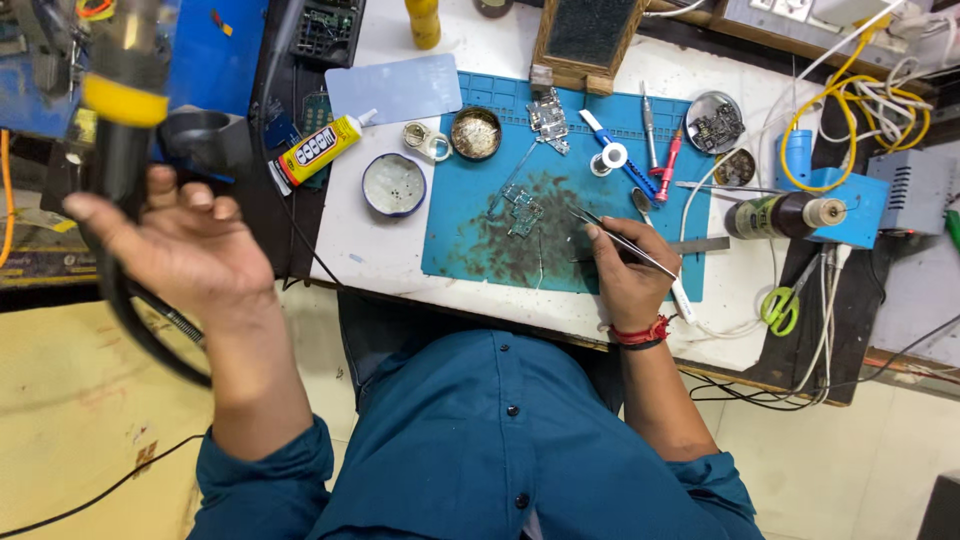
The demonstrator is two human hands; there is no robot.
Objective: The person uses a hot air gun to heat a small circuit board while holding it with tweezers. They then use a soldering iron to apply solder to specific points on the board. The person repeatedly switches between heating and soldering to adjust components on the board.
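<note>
My left hand (180, 245) is raised at the left and grips the dark handle of a hot-air tool (125, 110) with a yellow band, blurred, its black hose looping below my wrist. My right hand (625, 270) rests on the stained blue work mat (470, 250) and holds metal tweezers (610, 232) whose tips point left toward a small circuit board (522, 208) lying on the mat. Another board with metal shields (548, 115) lies near the mat's far edge.
A yellow glue tube (315, 150), a round tin lid (394, 185), a round tin of paste (476, 133), screwdrivers (660, 145), a dish of parts (715, 120), a dark bottle (785, 215) and green scissors (782, 305) lie about. Yellow and white cables crowd the right.
</note>
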